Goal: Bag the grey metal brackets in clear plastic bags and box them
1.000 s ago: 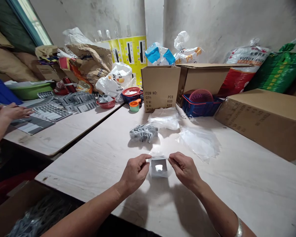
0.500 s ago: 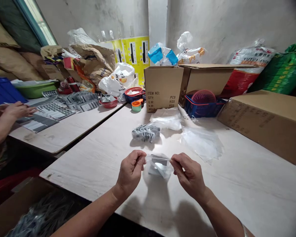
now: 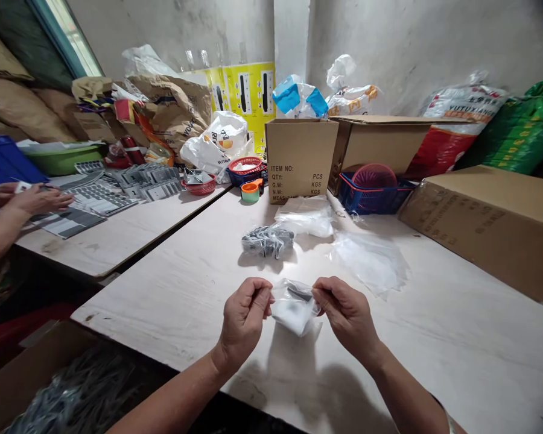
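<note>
Between my hands hangs a small clear plastic bag (image 3: 294, 310) with something grey and white inside; the contents are too blurred to name. My left hand (image 3: 248, 307) pinches its left edge between thumb and fingers. On the other side, my right hand (image 3: 341, 307) pinches the right edge the same way. Beyond them on the table lies a bundle of dark grey pieces in clear wrap (image 3: 268, 241). A stack of flat clear bags (image 3: 371, 259) rests to the right of it, and a pile of more clear bags (image 3: 305, 216) sits behind.
An upright cardboard box (image 3: 301, 160) stands at the back, beside a blue basket (image 3: 375, 196). A large carton (image 3: 484, 223) borders the right. Orange-and-green tape (image 3: 250, 191) sits near the table gap. At left, a co-worker's hands (image 3: 31, 199) work over grey printed sheets (image 3: 66, 222).
The bag has tipped, so its white part faces me more and hangs slightly lower. My left hand has shifted slightly right. The co-worker's hands now hold a small white piece.
</note>
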`<state>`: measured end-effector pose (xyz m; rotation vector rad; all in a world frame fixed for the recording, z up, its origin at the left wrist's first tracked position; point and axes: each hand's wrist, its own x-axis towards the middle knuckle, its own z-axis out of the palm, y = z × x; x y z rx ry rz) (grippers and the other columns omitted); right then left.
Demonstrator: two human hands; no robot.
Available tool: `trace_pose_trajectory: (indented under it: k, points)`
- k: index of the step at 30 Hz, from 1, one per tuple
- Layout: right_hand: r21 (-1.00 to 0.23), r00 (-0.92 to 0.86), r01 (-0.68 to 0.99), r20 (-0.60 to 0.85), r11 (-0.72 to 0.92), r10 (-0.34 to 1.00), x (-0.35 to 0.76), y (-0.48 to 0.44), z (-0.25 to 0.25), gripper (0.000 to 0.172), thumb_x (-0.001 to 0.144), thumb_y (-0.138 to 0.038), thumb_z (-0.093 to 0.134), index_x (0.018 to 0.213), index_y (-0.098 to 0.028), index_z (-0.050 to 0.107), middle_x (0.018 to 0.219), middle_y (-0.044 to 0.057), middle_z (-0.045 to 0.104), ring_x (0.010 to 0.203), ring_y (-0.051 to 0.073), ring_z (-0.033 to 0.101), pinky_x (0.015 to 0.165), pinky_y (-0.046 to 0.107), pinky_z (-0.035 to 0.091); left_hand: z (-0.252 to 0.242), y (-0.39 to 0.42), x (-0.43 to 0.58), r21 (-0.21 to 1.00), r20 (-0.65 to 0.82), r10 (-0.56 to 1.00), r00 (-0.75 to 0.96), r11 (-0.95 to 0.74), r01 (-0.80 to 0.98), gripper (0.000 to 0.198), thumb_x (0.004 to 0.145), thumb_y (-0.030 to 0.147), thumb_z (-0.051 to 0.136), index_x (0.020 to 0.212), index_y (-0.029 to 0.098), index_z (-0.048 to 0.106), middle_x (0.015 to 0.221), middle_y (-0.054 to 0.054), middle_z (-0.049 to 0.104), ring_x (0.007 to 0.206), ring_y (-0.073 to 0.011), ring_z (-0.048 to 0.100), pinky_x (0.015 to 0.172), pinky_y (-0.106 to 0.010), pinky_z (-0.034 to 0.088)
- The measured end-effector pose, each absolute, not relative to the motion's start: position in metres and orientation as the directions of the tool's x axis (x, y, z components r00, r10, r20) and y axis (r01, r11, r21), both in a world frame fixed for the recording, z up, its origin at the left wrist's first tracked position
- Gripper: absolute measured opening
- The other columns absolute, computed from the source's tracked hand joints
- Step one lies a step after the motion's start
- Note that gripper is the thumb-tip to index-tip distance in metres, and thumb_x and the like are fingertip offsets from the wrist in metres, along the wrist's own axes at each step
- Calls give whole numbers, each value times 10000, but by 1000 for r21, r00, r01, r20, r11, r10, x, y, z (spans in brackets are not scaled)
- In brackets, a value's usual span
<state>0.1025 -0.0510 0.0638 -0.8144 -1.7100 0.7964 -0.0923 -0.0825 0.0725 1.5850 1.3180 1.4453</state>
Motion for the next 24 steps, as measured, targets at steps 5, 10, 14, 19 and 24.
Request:
trace_pose_trajectory:
  k: [5, 10, 14, 19, 24]
  points:
    - [-877, -491, 154, 332, 456, 805, 105, -52, 70, 111, 859, -182, 525, 861, -190, 636, 766, 8, 554, 671, 113, 565, 612, 245, 466, 53, -91, -87, 884, 307, 939, 156, -342, 319, 172, 756, 140, 552, 924, 164, 529, 764, 2, 576, 634, -98, 530, 595, -226, 436]
    - [-743, -669, 353, 225, 569, 708, 104, -65, 79, 231, 797, -64, 510, 943, -212, 612, 894, 19, 534, 756, 113, 540, 654, 241, 458, 36, -88, -83, 858, 273, 933, 236, -347, 379, 202, 757, 78, 457, 911, 159, 560, 754, -6, 605, 653, -112, 541, 617, -234, 425]
    - [-472, -696, 515, 257, 716, 670, 94, -72, 65, 330, 794, -6, 435, 1052, -174, 552, 936, 49, 519, 749, 126, 515, 648, 257, 452, 29, -84, -84, 805, 289, 923, 255, -378, 457, 227, 770, 74, 416, 878, 161, 595, 756, -21, 584, 703, -134, 542, 668, -260, 427]
    - [-104, -685, 615, 422, 782, 594, 80, -70, 41, 157, 872, -102, 442, 864, -159, 588, 832, 57, 543, 743, 176, 470, 633, 317, 405, 31, -89, -82, 751, 288, 924, 250, -381, 540, 200, 801, 112, 416, 776, 168, 606, 809, -42, 500, 789, -152, 513, 716, -275, 433]
    - [-110, -596, 651, 540, 751, 595, 74, -64, 38, 106, 881, -159, 477, 883, -188, 579, 1010, 67, 537, 900, 216, 451, 733, 367, 377, 32, -92, -82, 675, 289, 932, 216, -359, 645, 171, 799, 150, 442, 695, 169, 577, 876, -60, 440, 891, -186, 479, 762, -301, 438]
